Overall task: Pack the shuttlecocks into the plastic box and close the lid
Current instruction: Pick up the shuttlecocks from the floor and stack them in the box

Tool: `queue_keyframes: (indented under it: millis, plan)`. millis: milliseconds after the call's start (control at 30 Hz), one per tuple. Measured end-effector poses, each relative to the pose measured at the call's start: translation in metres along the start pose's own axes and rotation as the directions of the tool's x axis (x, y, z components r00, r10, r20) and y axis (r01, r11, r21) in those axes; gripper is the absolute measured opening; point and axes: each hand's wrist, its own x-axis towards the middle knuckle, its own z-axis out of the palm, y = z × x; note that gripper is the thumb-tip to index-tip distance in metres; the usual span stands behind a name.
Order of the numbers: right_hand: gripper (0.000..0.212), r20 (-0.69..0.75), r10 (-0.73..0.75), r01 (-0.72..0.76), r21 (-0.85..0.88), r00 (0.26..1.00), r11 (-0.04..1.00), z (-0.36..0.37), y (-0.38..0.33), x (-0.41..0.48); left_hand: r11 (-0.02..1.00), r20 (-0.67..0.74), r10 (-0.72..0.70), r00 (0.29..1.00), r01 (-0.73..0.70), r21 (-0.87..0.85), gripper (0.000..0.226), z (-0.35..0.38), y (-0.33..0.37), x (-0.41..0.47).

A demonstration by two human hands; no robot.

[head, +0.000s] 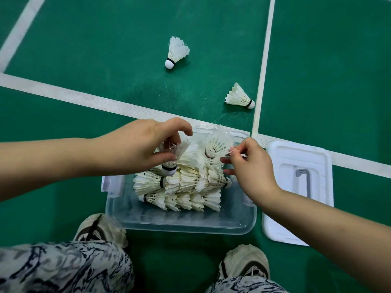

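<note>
A clear plastic box [182, 225] stands open on the green court floor, with several white feather shuttlecocks [179, 185] piled in its far half. My left hand [137, 146] grips a shuttlecock [170, 166] over the pile, cork end down. My right hand [249, 166] pinches the feathers of another shuttlecock [218, 142] at the box's far right corner. Two loose shuttlecocks lie on the floor beyond the box: one [176, 52] far off at the centre, the other [240, 96] to the right by a white line. The white lid [281, 227] lies flat to the right of the box.
White court lines [84, 97] cross the green floor behind the box. My two shoes [101, 229] and patterned trouser legs [63, 267] fill the near edge, just in front of the box. A grey handle [304, 178] sits in the lid's middle.
</note>
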Motion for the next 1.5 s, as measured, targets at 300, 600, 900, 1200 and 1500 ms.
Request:
queue_keyframes:
  millis: [300, 600, 900, 1200, 1500]
  plan:
    - [0.026, 0.184, 0.270, -0.306, 0.214, 0.945, 0.928, 0.019, 0.006, 0.004, 0.999, 0.037, -0.006, 0.999, 0.004, 0.054, 0.046, 0.002, 0.001, -0.001]
    - [0.021, 0.259, 0.360, -0.367, -0.020, 0.896, 0.930, 0.030, 0.025, 0.006, 0.957, 0.053, 0.218, 0.974, -0.224, 0.186, 0.026, 0.011, -0.007, -0.003]
    - [0.039, 0.234, 0.236, -0.209, -0.134, 0.943, 0.969, 0.018, 0.017, -0.009, 0.856, 0.284, 0.340, 0.897, -0.420, 0.301, 0.005, 0.034, -0.026, -0.011]
    - [0.030, 0.277, -0.072, 0.136, -0.223, 0.958, 0.965, 0.004, 0.003, -0.033, 0.736, 0.487, 0.420, 0.766, -0.601, 0.311, 0.014, 0.059, -0.019, -0.012]
    - [0.024, 0.328, -0.109, 0.198, -0.252, 0.938, 0.947, 0.001, 0.010, -0.036, 0.808, 0.429, 0.416, 0.802, -0.542, 0.229, 0.006, 0.062, -0.016, -0.021]
